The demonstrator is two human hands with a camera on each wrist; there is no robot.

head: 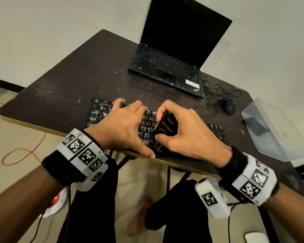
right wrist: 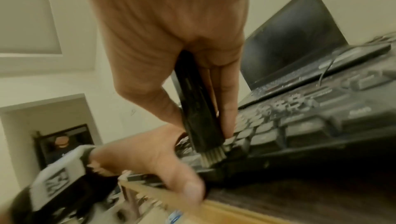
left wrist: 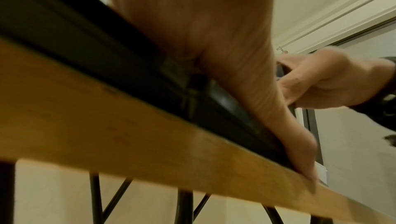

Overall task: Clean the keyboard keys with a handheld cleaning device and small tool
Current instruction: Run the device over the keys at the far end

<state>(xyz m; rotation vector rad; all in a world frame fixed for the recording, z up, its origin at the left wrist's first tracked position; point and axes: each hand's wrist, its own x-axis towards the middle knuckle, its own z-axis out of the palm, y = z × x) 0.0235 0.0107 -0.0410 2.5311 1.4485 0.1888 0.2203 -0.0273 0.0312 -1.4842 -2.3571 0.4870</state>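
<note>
A black keyboard (head: 98, 110) with pale grime on its keys lies at the front edge of the dark table (head: 68, 81). My left hand (head: 135, 128) lies flat on the keyboard's left half, fingers straight, with the thumb (left wrist: 300, 151) against its front edge. My right hand (head: 161, 127) grips a black handheld cleaning device (head: 168, 126) over the middle keys. In the right wrist view the device (right wrist: 197, 109) points down and its pale bristles (right wrist: 214, 155) touch the keys (right wrist: 300, 129). I see no separate small tool.
An open black laptop (head: 167, 67) stands at the back of the table. A black mouse (head: 229, 106) with a tangled cable lies to its right. A clear plastic container (head: 277, 130) sits at the right edge. My legs are under the table.
</note>
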